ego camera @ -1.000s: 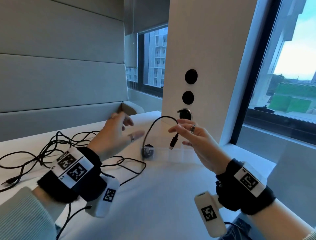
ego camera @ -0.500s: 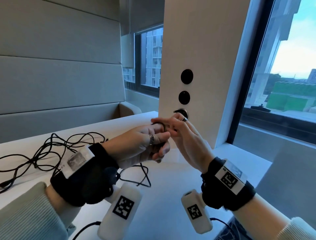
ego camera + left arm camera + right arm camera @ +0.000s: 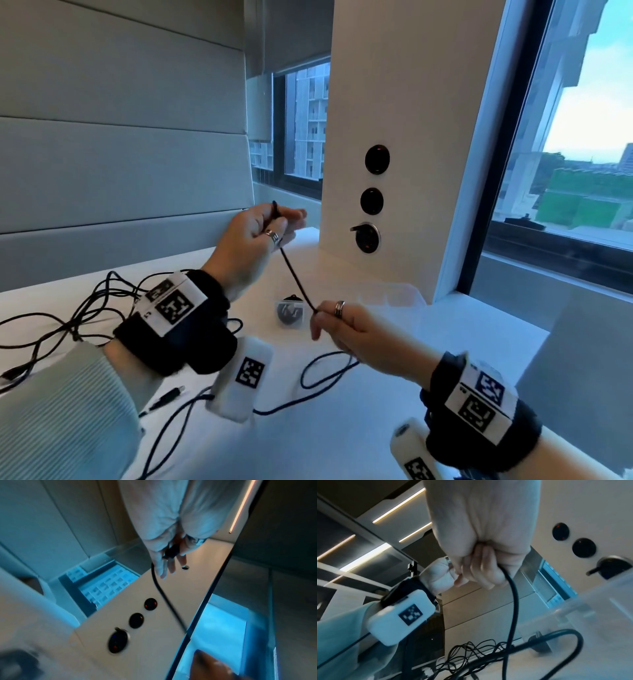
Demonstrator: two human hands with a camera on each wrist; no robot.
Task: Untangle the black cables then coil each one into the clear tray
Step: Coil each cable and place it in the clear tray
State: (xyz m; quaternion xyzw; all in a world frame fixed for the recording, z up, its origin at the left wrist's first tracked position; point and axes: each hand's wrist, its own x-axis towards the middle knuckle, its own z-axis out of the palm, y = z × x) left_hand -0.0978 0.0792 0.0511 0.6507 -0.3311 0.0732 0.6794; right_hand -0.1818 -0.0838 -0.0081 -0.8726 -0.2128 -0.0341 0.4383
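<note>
the left hand (image 3: 251, 236) is raised above the white worktop (image 3: 342, 428), its grip pinching the plug end of a black cable (image 3: 295, 278). the right hand (image 3: 346, 330), lower and nearer the clear tray (image 3: 394, 296), has its grip curled round the same cable, taut between them. left of the tray lies the tangle of cables (image 3: 68, 315).

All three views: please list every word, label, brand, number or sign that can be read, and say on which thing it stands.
No readable word, brand or number in any view.
Square black-and-white code markers, without letters: on the left wristband, the right wristband and the white wrist camera housings.
Tiny marks beside the wristband markers: too small to read.
Three round black wall sockets: no legible label.
</note>
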